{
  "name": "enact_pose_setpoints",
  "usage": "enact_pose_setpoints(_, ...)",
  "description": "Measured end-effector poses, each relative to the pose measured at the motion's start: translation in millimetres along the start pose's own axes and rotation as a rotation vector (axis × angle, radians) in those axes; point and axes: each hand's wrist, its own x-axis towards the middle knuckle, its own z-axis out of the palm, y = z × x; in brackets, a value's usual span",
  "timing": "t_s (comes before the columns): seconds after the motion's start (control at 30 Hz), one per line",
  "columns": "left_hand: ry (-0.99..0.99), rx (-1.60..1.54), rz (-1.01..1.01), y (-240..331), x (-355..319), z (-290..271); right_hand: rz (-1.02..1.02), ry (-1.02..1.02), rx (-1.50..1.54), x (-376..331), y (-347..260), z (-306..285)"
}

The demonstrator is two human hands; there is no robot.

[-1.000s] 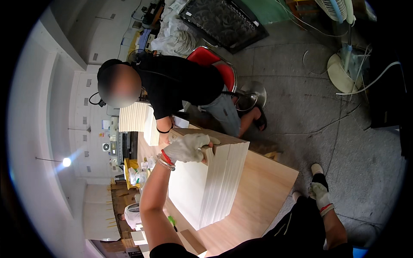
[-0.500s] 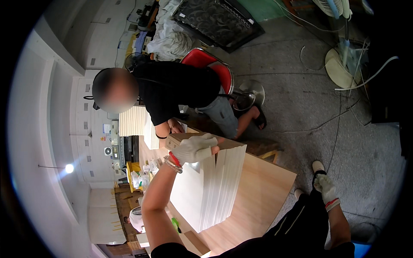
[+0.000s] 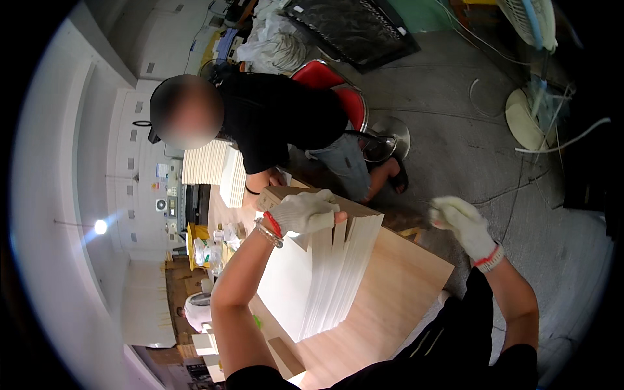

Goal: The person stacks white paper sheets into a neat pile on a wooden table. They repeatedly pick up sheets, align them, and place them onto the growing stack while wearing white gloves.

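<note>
My left hand (image 3: 304, 212), in a white knit glove with a red cuff and a bare fingertip, grips the far corner of a thick stack of white sheets (image 3: 328, 279). Near that fingertip, gaps part some of the sheets at their edges. A brown cardboard piece (image 3: 273, 195) lies beside the glove. My right hand (image 3: 463, 226), gloved the same way, is raised off the table's right side, apart from the stack. Its fingers are curled together and slightly blurred; what they may hold cannot be made out.
The stack stands on a light wooden table (image 3: 403, 270). A co-worker in black (image 3: 279, 117) leans at its far end by more stacked sheets (image 3: 205, 162). Red chair (image 3: 351, 107), standing fan (image 3: 526, 120) and loose cables are beyond. Another person (image 3: 197, 312) is at the left.
My right hand has risen from low beside my leg, up and to the left toward the table. My left hand stays on the stack's corner. The view has shifted slightly.
</note>
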Motion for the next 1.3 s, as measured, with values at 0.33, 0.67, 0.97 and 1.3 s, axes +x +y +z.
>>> enact_pose_setpoints(0.33,0.078,-0.133,-0.037,7,-27,-11,0.496,-0.592,-0.34,181,-14,208)
enact_pose_setpoints(0.67,1.639,-0.786,-0.555,-106,-173,258,0.52,-0.732,-0.724,187,-1,249)
enact_pose_setpoints(0.97,0.981,-2.636,0.122,-105,-174,425,0.429,-0.479,-0.651,51,22,211)
enact_pose_setpoints(1.3,0.916,-2.348,0.322,-62,-249,528,0.211,-0.409,-0.667,-127,76,201)
